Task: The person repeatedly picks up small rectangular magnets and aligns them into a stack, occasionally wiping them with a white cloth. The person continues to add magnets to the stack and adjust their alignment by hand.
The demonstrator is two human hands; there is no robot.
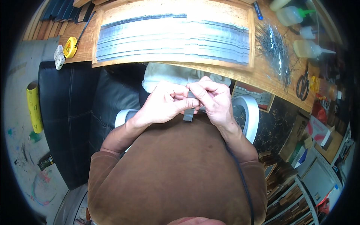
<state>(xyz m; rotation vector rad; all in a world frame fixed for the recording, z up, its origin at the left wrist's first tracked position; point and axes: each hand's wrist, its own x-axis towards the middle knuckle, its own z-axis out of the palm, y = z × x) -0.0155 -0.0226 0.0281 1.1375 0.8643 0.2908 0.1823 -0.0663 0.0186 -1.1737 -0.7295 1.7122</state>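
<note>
The person wore a brown shirt [172, 161], broad and plain across the front, its cloth softly mottled with paler and darker patches (it had a suede-like look). A small dark spot marked it, high on the right half of the chest. The sleeves [103, 165] were short, of the same brown, and fitted loosely, ending in plain hems near the elbows. Below them the forearms [116, 139] were bare and narrowed toward the wrists; the hands were bare too, down to the fingers [187, 104]. A thin black cable [242, 178] ran lengthwise over the shirt on the right side, curving slightly, smooth and even in thickness.
</note>
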